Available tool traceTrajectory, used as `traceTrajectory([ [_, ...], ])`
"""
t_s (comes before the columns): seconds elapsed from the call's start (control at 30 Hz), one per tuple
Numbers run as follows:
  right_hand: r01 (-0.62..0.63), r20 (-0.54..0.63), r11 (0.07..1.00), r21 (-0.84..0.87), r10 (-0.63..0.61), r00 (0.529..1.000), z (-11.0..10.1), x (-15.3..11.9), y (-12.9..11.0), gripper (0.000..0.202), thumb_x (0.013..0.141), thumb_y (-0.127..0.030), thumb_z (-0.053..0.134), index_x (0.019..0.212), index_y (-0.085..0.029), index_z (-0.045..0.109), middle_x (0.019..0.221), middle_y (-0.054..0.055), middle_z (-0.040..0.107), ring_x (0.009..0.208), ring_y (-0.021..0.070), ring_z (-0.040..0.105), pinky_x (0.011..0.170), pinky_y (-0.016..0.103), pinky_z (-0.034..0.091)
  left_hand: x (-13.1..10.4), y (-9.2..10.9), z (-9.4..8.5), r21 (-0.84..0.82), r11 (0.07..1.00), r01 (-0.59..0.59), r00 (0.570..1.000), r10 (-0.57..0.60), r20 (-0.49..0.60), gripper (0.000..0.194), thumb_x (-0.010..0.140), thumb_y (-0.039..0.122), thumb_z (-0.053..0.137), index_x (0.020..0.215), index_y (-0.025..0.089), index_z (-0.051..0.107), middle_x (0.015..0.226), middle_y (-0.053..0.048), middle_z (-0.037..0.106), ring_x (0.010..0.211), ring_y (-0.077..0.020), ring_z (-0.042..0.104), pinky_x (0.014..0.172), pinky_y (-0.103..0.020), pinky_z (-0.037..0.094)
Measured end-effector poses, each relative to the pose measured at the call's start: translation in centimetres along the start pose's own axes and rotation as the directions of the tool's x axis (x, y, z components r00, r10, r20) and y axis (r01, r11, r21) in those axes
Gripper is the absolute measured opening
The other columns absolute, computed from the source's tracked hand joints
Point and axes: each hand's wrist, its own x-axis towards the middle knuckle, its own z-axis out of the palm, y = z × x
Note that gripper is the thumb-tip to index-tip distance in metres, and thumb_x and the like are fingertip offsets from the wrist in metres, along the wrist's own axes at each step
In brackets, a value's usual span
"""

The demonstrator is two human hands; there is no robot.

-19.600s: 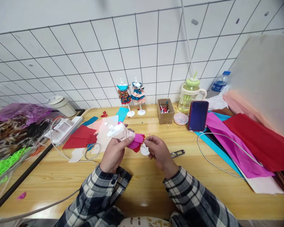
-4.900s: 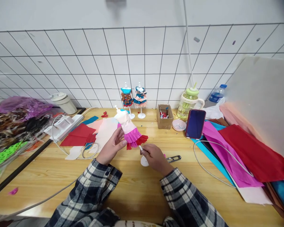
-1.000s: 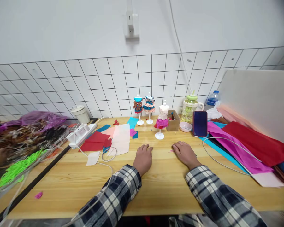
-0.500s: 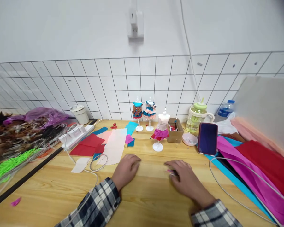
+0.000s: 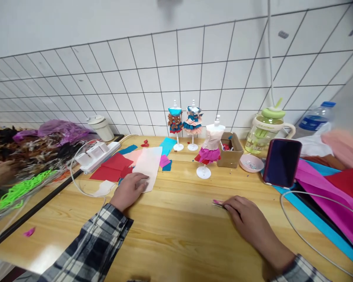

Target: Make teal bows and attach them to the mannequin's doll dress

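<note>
Left hand [image 5: 131, 190] is palm-down, fingertips over the lower left part of the pale sheet [image 5: 150, 159]. Fingers loosely bent. Can't tell if that grip has pinched the sheet or just rests on it. Sheet lies flat on the bench [image 5: 170, 235], left of centre, partly over the red cloth [image 5: 108, 168] pieces.

Right hand [image 5: 250, 219] is low on the bench, right of centre, fingers together. Narrow tool [image 5: 217, 203], pinkish at the tip, sticks out from under the fingertips, pointing left. Rest of it hidden by the hand. Can't tell whether that grip is clenched on the tool or only covering it. Hands well apart.

Pink-skirt form [image 5: 210, 145] stands upright between and beyond the hands: pale bodice, magenta over red skirt, round white base. It stands just beside the box [image 5: 232, 156], overlapping its left side in view; contact unclear. Blue-top form [image 5: 175, 122] and ruffled form [image 5: 193, 124] stand side by side farther back, near the wall.

Right of the box: dish [image 5: 251, 164], then phone [image 5: 282, 162] propped up, jug [image 5: 266, 133] behind, bottle [image 5: 314, 121] farther right. Magenta cloth [image 5: 326, 196] lies at right with other colours.

Left side: power strip [image 5: 101, 158], cup [image 5: 102, 127] near the wall. At the left edge, a co-worker's hand [image 5: 1, 176] is at the feathers [image 5: 26, 150], green cord [image 5: 25, 190] just in front.
</note>
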Motion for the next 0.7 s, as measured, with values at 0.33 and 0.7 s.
traceTrajectory([
  [0.33, -0.288, -0.069, 0.887, 0.362, 0.334, 0.940, -0.7, 0.0, 1.3, 0.039, 0.092, -0.052, 0.031, 0.094, -0.023, 0.058, 0.075, 0.002, 0.067, 0.060, 0.0167, 0.057, 0.058, 0.027, 0.044, -0.8, 3.1, 0.9, -0.067, 0.991, -0.112, 0.994, 0.113, 0.006, 0.027, 0.089, 0.034, 0.049, 0.106, 0.023, 0.067, 0.106, -0.008, 0.067, 0.099, -0.0222, 0.059, 0.091, -0.038, 0.045],
  [0.7, -0.277, -0.067, 0.961, 0.006, 0.277, 0.959, -0.5, 0.9, 0.8, 0.043, 0.083, -0.054, 0.051, 0.120, -0.033, 0.057, 0.105, 0.002, 0.070, 0.088, 0.0228, 0.066, 0.068, 0.031, 0.048, -1.3, 13.1, 2.9, -0.235, 0.806, -0.543, 0.828, 0.561, 0.009, 0.022, 0.088, 0.018, 0.048, 0.102, 0.022, 0.065, 0.099, -0.004, 0.068, 0.093, -0.0177, 0.058, 0.086, -0.035, 0.043],
])
